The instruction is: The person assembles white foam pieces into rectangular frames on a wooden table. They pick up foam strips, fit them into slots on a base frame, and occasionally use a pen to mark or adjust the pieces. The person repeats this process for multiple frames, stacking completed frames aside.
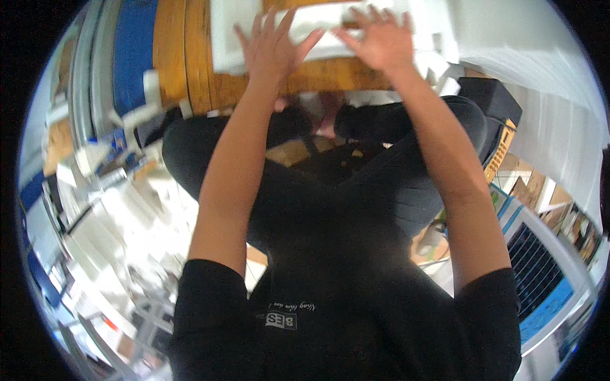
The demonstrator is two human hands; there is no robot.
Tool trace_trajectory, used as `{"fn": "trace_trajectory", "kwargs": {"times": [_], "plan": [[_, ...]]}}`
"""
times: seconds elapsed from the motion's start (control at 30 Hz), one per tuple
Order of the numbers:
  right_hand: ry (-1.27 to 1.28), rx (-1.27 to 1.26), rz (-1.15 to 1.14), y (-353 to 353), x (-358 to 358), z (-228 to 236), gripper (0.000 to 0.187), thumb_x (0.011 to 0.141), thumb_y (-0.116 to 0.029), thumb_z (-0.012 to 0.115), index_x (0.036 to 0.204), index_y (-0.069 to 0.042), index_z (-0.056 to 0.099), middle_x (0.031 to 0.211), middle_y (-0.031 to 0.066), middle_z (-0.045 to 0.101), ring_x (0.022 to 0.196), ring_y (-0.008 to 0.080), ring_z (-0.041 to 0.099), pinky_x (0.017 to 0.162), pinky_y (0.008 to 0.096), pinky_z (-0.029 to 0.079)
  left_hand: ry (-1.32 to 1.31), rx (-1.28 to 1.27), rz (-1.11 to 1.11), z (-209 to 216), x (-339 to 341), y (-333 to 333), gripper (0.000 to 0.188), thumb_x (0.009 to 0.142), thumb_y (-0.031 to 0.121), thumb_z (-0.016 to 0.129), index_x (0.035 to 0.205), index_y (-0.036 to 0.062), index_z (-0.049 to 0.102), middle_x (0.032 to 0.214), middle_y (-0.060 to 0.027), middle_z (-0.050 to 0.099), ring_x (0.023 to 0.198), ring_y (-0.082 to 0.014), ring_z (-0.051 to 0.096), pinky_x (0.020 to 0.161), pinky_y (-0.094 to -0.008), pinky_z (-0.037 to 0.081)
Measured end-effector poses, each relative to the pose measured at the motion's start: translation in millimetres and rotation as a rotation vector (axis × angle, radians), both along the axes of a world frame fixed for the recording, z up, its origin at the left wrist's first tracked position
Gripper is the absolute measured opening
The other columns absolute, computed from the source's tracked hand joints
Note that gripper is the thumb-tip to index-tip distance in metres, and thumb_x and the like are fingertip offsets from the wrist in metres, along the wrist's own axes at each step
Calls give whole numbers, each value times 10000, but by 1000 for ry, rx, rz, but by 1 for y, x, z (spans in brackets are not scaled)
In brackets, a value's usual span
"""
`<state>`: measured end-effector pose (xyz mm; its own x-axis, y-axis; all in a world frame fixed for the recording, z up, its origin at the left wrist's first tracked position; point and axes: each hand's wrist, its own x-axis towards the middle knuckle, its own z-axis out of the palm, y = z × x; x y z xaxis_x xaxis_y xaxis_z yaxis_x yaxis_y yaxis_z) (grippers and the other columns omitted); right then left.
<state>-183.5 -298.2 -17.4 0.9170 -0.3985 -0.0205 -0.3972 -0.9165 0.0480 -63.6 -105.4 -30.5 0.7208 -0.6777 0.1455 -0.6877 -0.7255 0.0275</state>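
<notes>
Both of my arms reach forward over a white, foam-like block or tray [227, 39] that lies on a wooden surface [184, 54]. My left hand [270, 54] is over its left part, fingers spread wide and holding nothing. Over the right part is my right hand [386, 46], also empty, with its fingers apart and somewhat blurred. The two thumbs point toward each other with a small gap between them. Whether the palms press on the white piece or hover just above it, I cannot tell. The far side of the piece is cut off by the upper edge.
My bent legs are close to the wood's near edge. At the right stand a black box [488, 101], an orange slotted piece [500, 151] and a white-blue frame with a dark grille [537, 267]. A whitish sheet [515, 32] hangs beyond. White scraps [168, 216] clutter the left.
</notes>
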Motion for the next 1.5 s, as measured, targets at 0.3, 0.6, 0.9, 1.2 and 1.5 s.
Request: {"fn": "trace_trajectory", "kwargs": {"times": [0.3, 0.6, 0.9, 1.2, 1.5], "plan": [[-512, 273, -8, -31, -31, 9, 860, 944, -735, 524, 1533, -108, 496, 1555, 196, 479, 1495, 364, 386, 1261, 622, 152, 6, -423, 108, 17, 1, 57, 824, 897, 480, 772, 1536, 71, 451, 1606, -217, 392, 1545, -382, 284, 1262, -622, 100], [-975, 1225, -773, -62, -72, -34, 995, 859, -604, 755, 1509, 82, 444, 1493, 297, 523, 1401, 392, 501, 1171, 433, 390, 730, -1204, 468, -32, 24, 93, 723, 902, 249, 842, 1479, -22, 501, 1371, -178, 609, 1197, -279, 599, 1026, -408, 482], [-940, 1034, -631, -32, -76, -42, 968, 827, -571, 807, 1474, 80, 498, 1333, 293, 652, 1285, 356, 618, 1109, 423, 455, 646, -1204, 418, -44, 11, 94, 617, 955, 278, 795, 1414, -36, 528, 1283, -155, 651, 1119, -240, 621, 979, -389, 495], [-843, 994, -649, -39, -73, -38, 917, 826, -550, 818, 1444, 66, 535, 1359, 279, 640, 1313, 340, 596, 1121, 424, 443, 628, -1150, 408, -40, 11, 98, 630, 949, 326, 800, 1393, -39, 541, 1239, -149, 667, 1099, -230, 621, 965, -389, 495], [-1069, 1035, -554, -37, -64, -59, 797, 859, -406, 837, 1443, 49, 543, 1272, 205, 692, 1190, 260, 638, 1063, 365, 471, 656, -1264, 392, -33, 3, 84, 553, 959, 269, 791, 1360, -35, 563, 1202, -139, 672, 1061, -208, 631, 913, -364, 517]]}}
